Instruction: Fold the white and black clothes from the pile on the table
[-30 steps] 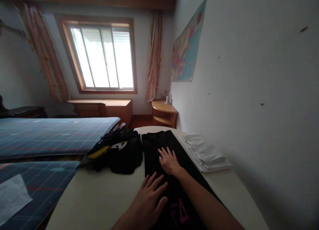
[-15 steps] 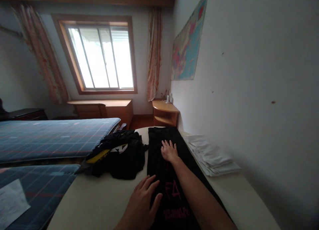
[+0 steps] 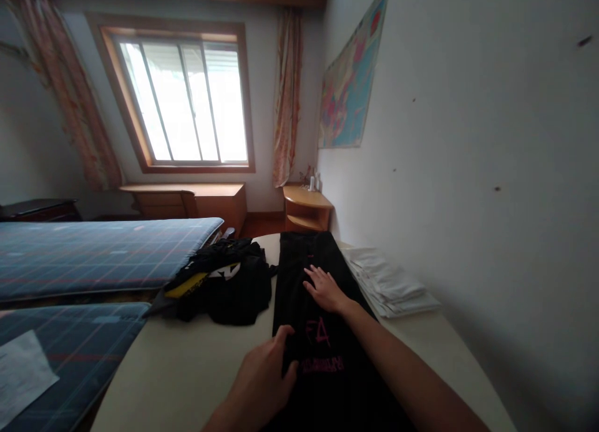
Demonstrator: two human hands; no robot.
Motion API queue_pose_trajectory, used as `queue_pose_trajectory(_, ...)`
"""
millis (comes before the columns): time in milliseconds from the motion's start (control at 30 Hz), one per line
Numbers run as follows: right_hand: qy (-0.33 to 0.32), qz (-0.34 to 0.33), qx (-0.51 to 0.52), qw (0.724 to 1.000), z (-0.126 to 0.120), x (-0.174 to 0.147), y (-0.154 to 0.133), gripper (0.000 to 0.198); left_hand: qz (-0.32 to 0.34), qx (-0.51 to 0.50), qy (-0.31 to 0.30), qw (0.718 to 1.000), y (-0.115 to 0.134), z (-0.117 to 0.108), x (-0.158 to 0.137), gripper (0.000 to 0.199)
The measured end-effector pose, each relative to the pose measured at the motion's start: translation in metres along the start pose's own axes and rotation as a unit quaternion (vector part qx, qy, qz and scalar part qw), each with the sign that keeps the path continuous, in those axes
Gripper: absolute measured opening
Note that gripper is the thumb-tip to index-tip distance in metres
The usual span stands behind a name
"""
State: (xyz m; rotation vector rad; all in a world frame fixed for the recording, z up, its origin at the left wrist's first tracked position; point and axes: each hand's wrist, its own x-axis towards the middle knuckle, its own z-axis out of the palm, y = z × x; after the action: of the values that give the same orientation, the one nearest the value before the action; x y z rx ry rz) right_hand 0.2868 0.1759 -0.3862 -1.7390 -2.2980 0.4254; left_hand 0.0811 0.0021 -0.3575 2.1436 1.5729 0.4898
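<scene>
A long black garment (image 3: 299, 276) with pink lettering lies flat along the pale table (image 3: 178, 369). My right hand (image 3: 324, 289) rests palm down on its middle, fingers spread. My left hand (image 3: 264, 376) sits at the garment's left edge, with thumb and fingers curled on the cloth near the lettering; whether it pinches the fabric is unclear.
A heap of black clothes with a yellow and white patch (image 3: 219, 282) lies left of the garment. Folded white cloths (image 3: 390, 282) are stacked by the wall on the right. Two plaid mattresses (image 3: 93, 257) stand to the left. A wooden corner shelf (image 3: 306, 207) is beyond the table.
My right hand slid along the garment, away and then a little back. My left hand's fingers went from flat and spread to curled at the garment's left edge.
</scene>
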Motion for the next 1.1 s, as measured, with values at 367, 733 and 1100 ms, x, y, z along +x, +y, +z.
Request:
queue_pose_trajectory(367,-0.102,-0.113,0.022,0.988,0.002,-0.163,-0.026,0.086,0.065,-0.170,-0.137,0.974,0.007,-0.021,-0.010,0.052)
queue_pose_trajectory(733,-0.035,-0.148,0.233,0.960,-0.039,-0.173,0.007,0.043,0.044,-0.173,-0.317,0.931,0.010,-0.024,-0.020,0.082)
queue_pose_trajectory(1100,-0.017,-0.224,0.177,0.958,-0.018,-0.165,-0.007,0.024,0.124,-0.265,-0.344,0.892,0.011,-0.019,-0.022,0.070)
